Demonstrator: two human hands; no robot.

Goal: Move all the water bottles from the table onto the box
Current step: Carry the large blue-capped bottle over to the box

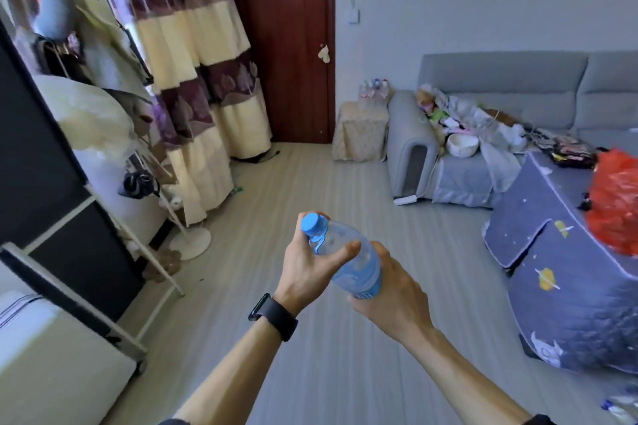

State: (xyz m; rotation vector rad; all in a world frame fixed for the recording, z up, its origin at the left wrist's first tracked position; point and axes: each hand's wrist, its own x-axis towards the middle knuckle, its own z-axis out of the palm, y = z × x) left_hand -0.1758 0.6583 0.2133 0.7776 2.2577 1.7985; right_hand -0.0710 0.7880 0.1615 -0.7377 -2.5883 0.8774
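I hold a clear water bottle (348,260) with a blue cap and blue label in front of me, tilted with the cap up and to the left. My left hand (307,269) grips its neck and shoulder; a black band is on that wrist. My right hand (393,290) wraps the lower body of the bottle. Far across the room a cloth-covered box (360,134) stands beside the sofa arm, and several water bottles (374,90) stand on top of it. Part of another bottle (621,405) shows at the bottom right corner.
A grey sofa (500,134) piled with clutter lines the right wall. A table under a blue patterned cover (559,269) with a red plastic bag (618,203) is at right. Clothes rack, fan and curtains crowd the left. Bare striped floor (310,183) leads to the box.
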